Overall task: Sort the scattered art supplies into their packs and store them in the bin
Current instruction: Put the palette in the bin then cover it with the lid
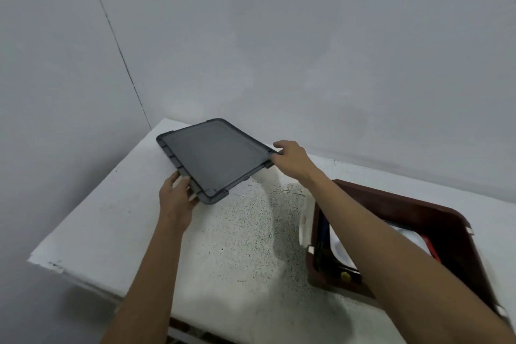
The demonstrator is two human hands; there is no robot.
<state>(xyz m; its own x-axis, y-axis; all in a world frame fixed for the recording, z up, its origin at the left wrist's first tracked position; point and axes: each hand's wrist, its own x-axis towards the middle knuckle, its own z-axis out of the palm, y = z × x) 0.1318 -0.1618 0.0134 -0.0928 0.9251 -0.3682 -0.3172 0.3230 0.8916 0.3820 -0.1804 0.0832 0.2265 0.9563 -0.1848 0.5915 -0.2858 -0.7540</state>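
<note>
Dark red bin (405, 201), packs (340, 251) inside, sits at the table's (237, 246) right edge. Left hand (176, 198) and right hand (290, 159) grip the grey lid (212, 156) by opposite edges, at the far left corner.

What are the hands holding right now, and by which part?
Both hold the grey lid: the left hand grips its left edge near the front corner, the right hand grips its right corner.

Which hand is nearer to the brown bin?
The right hand, gripping a corner of the grey lid just beyond the bin. The left hand holds the lid's opposite edge, farther off.
</note>
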